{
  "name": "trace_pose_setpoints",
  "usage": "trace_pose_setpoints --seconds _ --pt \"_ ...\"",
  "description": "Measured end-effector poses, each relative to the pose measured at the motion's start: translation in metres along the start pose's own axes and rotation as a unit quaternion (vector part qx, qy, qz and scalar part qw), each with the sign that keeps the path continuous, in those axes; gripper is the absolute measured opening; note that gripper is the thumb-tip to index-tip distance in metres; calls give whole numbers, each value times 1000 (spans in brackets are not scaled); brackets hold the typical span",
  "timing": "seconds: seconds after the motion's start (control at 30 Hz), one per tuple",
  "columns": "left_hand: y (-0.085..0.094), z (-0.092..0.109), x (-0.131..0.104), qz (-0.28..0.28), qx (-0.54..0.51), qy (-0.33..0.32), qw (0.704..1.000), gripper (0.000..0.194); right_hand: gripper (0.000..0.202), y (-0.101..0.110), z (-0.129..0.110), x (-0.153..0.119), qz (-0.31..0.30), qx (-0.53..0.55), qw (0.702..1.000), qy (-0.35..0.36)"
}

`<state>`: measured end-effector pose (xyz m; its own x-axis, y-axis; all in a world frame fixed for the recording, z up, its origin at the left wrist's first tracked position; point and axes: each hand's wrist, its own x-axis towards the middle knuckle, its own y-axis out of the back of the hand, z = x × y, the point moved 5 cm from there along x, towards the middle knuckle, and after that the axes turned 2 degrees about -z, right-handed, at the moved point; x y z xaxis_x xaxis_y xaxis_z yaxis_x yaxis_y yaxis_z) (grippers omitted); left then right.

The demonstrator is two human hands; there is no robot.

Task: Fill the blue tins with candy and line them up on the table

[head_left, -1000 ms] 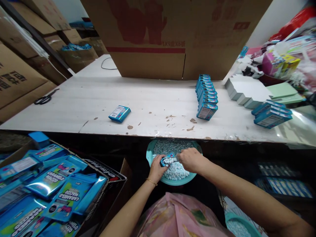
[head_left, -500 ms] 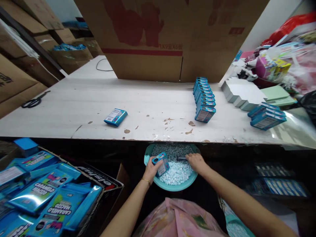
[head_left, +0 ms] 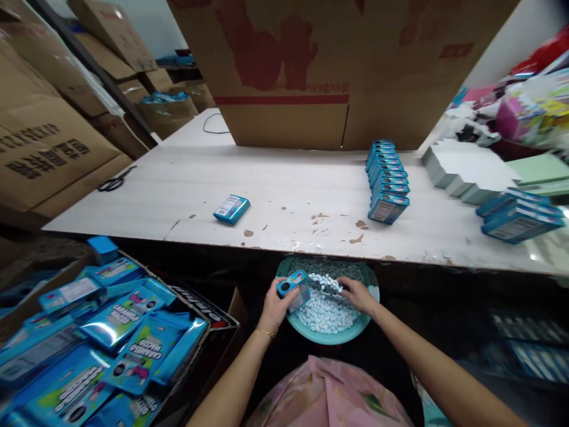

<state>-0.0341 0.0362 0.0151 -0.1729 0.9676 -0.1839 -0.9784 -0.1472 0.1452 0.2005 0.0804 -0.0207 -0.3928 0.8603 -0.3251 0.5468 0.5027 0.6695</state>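
Observation:
My left hand (head_left: 274, 305) is closed around a small blue candy box (head_left: 299, 290), tilted over the left side of a turquoise basin (head_left: 326, 340). Small pale white-blue candies (head_left: 333, 320) fill much of the basin. Over them, my right hand (head_left: 358, 294) grips a dark scoop (head_left: 332, 290) heaped with candies, its front end close to the box. Whether the scoop touches the box I cannot tell. Fingers and candies hide most of the scoop.
On the white table (head_left: 284, 178) lie a single blue packet (head_left: 232, 209), a row of blue boxes (head_left: 387, 184), more boxes (head_left: 520, 219) and scissors (head_left: 113, 182). A large carton (head_left: 311, 118) stands behind. Left of me, an open carton holds blue packets (head_left: 146, 350).
My right hand has lifted the scoop, now full of candies, out of the pile toward the box. My left hand still holds the box. The view has turned slightly left.

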Motion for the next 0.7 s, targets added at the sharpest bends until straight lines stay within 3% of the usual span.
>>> trace_pose_setpoints --seconds 0.1,0.27,0.47,0.6,0.7 --pt "4 4 2 -4 68 -33 997 40 34 36 -15 -16 3 -16 1000 11" --pt "-32 5 5 -79 154 -61 983 37 32 77 -61 -36 -35 -125 990 53" --pt "-58 5 5 -113 207 -108 966 36 24 74 -112 -42 -61 -335 938 64" --pt "-58 4 5 -109 179 -109 972 36 21 65 -134 -45 -54 -401 911 77" --pt "-53 8 7 -102 127 -98 982 34 19 71 -131 -49 -45 -403 909 93"
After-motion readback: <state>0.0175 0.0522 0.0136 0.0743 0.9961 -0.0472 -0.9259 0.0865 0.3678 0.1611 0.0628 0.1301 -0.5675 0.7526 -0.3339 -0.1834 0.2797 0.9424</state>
